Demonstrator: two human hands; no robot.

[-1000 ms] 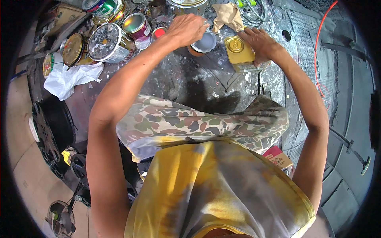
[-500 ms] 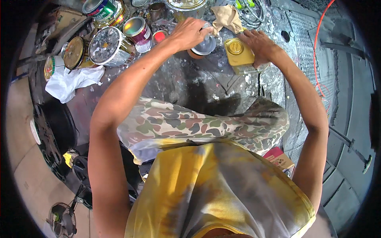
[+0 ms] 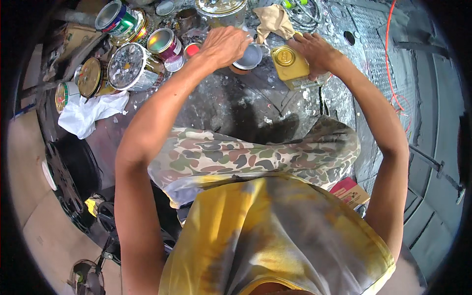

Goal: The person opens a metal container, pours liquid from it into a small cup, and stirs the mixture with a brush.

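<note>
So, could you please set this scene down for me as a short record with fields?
Left hand: beside the grey-topped cup; anything in its fingers is hard to make out
Right hand: laid on the right side of the gold square tin
Beyond the tin: crumpled tan sheet
Left side: paint-spattered tub, purple can, red-topped pot, crumpled white sheet
Right side: orange-red hose

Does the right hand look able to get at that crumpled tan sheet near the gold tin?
Probably yes: the right hand is at the gold tin, close to the crumpled tan sheet, and nothing tall appears to stand between hand and sheet.
</note>
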